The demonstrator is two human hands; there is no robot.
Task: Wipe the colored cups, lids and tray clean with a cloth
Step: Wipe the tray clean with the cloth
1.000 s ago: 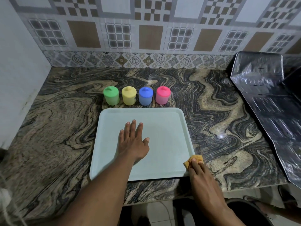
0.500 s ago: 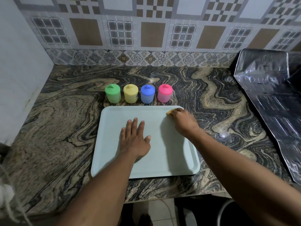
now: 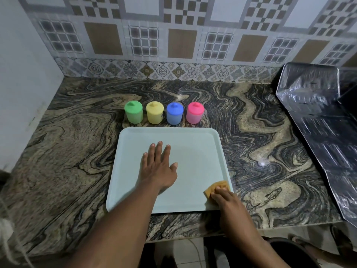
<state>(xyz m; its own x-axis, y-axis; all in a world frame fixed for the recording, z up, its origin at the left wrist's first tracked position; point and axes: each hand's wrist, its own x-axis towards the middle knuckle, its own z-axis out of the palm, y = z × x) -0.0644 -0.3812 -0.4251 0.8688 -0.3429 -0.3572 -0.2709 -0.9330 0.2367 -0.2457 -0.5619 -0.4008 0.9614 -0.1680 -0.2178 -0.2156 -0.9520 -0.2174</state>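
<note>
The pale green tray (image 3: 193,144) lies flat on the marbled stone countertop (image 3: 77,151), its near edge close to the counter's front edge. The left hand (image 3: 157,167) rests palm down on the middle of the tray, a little toward its left side. Its fingers are straight and close together, pointing at the tray's far edge, the thumb spread out to the right. It is released and holds nothing, and its forearm reaches in over the tray's near edge.

The right hand (image 3: 225,198) sits at the tray's near right corner. Its fingers are curled down over a crumpled orange cloth (image 3: 216,187), gripping it and pressing it against the tray just inside the right rim. Part of the cloth shows beyond the fingertips, toward the far side. The wrist and forearm cross the near right corner of the tray and the counter's front edge.

Four cups stand upright in a row on the countertop, just beyond the tray's far edge and apart from it: a green lidded cup (image 3: 133,112), a yellow lidded cup (image 3: 155,112), a blue lidded cup (image 3: 175,113) and a pink lidded cup (image 3: 195,112), left to right, nearly touching one another. At the counter's right end lies crinkled foil sheeting (image 3: 318,122). A patterned tile wall (image 3: 183,35) rises behind the back edge.
</note>
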